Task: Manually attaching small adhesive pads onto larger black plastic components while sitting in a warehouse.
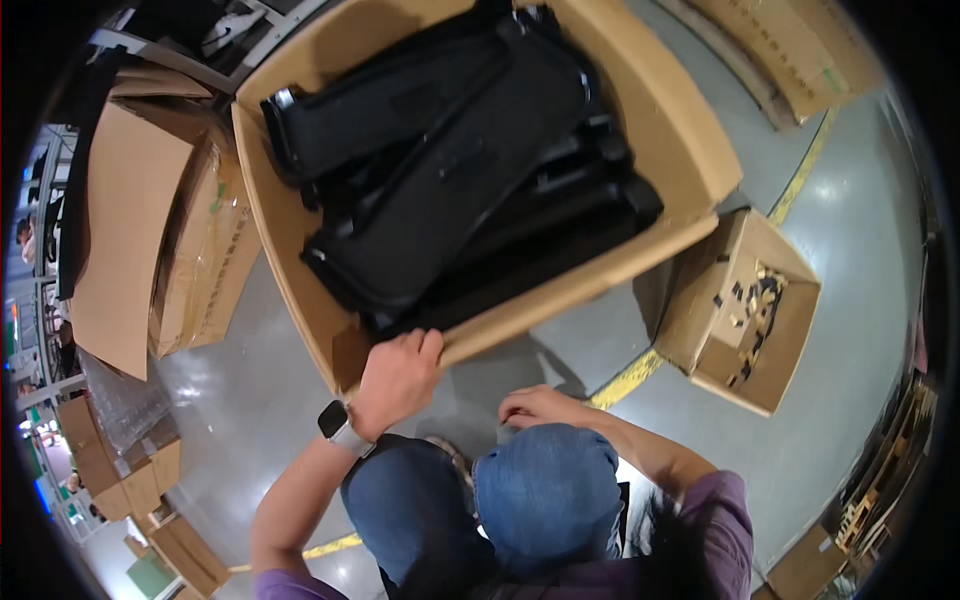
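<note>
A large open cardboard box (590, 280) stands in front of me, its near edge slanting up to the right. Inside it, several long black plastic panels (470, 150) lie crosswise on one another. My left hand (398, 378), with a watch (338, 422) on its wrist, has its fingers hooked over the box's near rim close to the left corner. Beside my right knee, below the box, is my right hand (535, 405). Its fingers are curled inward, and whatever they might hold is hidden.
To the right, a small open carton (690, 315) holds scattered black and tan bits. Flattened cardboard and cartons (130, 220) lean at the left beside metal shelving. Another cardboard piece (800, 50) lies at the far right. Yellow tape (630, 378) crosses the grey floor.
</note>
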Motion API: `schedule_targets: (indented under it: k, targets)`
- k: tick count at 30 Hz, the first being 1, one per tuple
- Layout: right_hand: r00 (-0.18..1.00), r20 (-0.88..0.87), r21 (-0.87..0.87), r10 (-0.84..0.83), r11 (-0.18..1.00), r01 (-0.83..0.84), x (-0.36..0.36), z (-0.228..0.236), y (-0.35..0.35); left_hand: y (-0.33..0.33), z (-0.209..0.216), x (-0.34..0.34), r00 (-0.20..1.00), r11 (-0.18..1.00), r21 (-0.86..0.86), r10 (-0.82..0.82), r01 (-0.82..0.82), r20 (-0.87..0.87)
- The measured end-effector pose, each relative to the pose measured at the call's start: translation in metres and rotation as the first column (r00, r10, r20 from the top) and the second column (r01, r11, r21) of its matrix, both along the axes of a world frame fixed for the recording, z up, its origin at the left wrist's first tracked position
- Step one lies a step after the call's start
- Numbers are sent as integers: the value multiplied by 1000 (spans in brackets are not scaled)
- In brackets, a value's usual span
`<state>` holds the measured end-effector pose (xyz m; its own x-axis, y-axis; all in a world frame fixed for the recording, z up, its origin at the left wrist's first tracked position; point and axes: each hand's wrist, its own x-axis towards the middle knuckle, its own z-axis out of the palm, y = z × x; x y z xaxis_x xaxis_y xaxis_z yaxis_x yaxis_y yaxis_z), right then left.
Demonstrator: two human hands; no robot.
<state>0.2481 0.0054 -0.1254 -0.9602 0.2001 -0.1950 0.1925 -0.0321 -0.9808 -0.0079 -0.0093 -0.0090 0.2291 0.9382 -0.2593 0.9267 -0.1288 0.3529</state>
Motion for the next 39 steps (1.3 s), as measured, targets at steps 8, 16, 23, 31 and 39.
schedule_targets:
  k: [8, 16, 23, 31, 39]
  targets:
    - [799, -36, 72, -600, 796, 601, 9, 172, 134, -28, 12, -8, 987, 973, -171, -147, 157, 67]
    - [939, -45, 116, -342, 931, 345, -137, 218, 149, 7, 36, -37, 697, 983, -97, 178, -155, 695]
    - [885, -89, -253, -457, 870, 424, -177, 241, 100, 20, 79, -51, -195, 891, -231, 166, -392, 967]
    - [847, -113, -224, -520, 844, 488, -164, 208, 74, 1, 68, -37, -252, 839, -258, 149, -479, 956]
    - [837, -190, -240, -513, 851, 467, -177, 207, 63, -10, 69, -54, -329, 835, -285, 133, -472, 935]
